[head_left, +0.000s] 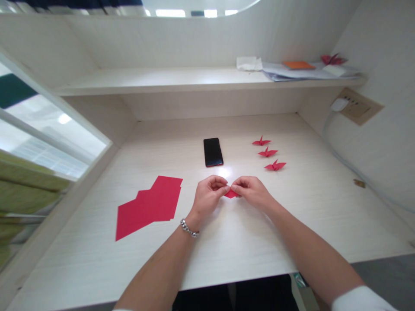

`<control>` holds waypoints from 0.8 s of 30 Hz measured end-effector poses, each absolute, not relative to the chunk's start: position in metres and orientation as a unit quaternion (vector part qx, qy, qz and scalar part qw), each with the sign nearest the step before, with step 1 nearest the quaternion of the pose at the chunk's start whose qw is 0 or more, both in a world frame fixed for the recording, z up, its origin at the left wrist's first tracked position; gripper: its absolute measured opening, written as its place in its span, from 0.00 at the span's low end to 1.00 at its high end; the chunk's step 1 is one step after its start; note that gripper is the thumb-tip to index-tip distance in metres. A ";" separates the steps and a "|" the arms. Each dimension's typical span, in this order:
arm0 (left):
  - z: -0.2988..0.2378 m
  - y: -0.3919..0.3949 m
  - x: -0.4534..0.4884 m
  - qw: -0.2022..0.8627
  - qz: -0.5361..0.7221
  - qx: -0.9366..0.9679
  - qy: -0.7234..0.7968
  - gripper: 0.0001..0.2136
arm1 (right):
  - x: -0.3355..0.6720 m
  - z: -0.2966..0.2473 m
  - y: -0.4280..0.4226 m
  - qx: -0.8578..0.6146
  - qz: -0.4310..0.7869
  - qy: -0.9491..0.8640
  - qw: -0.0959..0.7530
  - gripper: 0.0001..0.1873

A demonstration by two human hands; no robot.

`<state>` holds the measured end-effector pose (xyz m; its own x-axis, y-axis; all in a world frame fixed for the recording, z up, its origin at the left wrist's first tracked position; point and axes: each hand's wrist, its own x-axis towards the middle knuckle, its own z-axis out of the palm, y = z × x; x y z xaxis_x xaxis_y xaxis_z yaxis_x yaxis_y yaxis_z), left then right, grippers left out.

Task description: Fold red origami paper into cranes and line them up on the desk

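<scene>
Left hand point(210, 194) and right hand point(253, 191), equally near, pinch the paper point(231, 194) between them, its visible length running crosswise, both grips narrow!

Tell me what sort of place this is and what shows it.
Probably a study nook, perhaps in a dorm or bedroom: a pale desktop sits below a built-in shelf holding loose papers, with a wall socket at the right.

Folded paper point(231, 194), sheets point(154, 204) and origami cranes point(267, 153) are showing red against a pale, streaked table point(233, 250) and black smartphone point(213, 152).
</scene>
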<state>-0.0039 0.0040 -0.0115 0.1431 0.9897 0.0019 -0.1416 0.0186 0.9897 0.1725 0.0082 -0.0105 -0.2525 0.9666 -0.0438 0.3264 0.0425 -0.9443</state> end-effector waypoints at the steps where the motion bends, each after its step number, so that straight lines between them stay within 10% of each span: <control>1: -0.012 0.004 -0.004 0.577 0.495 0.487 0.430 0.11 | 0.173 -0.010 0.009 -0.507 0.475 -0.634 0.338 0.10; 24: -0.015 0.008 -0.006 0.569 0.485 0.500 0.437 0.09 | 0.178 -0.007 0.013 -0.514 0.407 -0.688 0.312 0.08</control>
